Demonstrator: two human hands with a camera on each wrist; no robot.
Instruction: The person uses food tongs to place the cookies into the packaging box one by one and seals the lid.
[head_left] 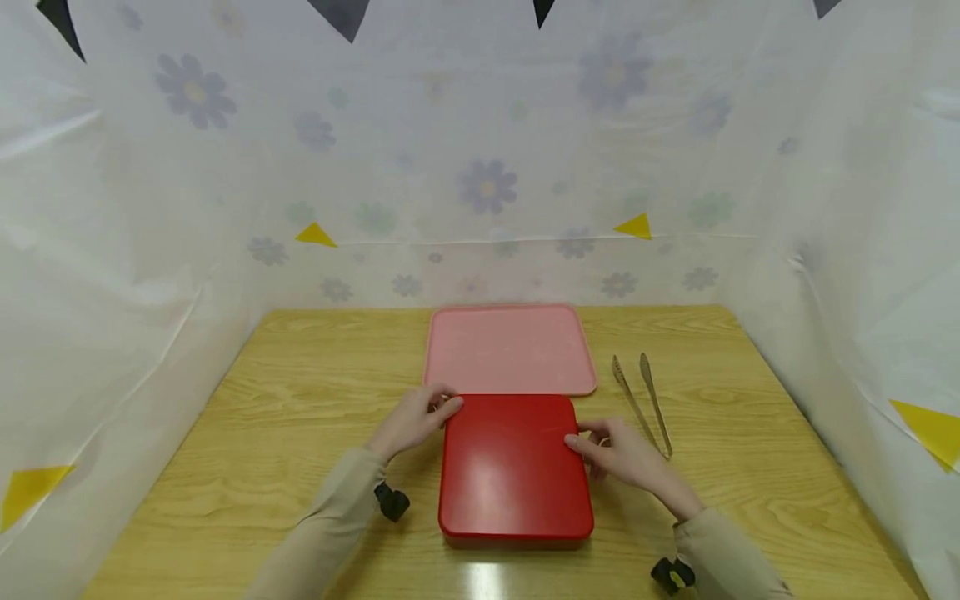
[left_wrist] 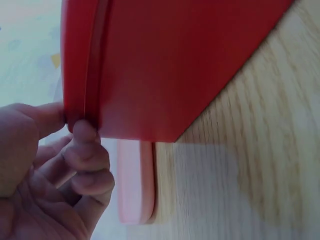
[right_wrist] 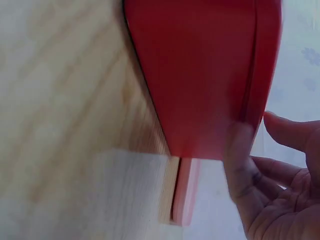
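A light wooden worktop (head_left: 300,417) with visible grain fills the near scene. White translucent sheeting (head_left: 487,150) printed with faded purple flowers encloses it on the left, right and far sides. Small yellow triangles (head_left: 316,236) and dark ones dot the sheeting. Soft, even light glints on the worktop's near edge.
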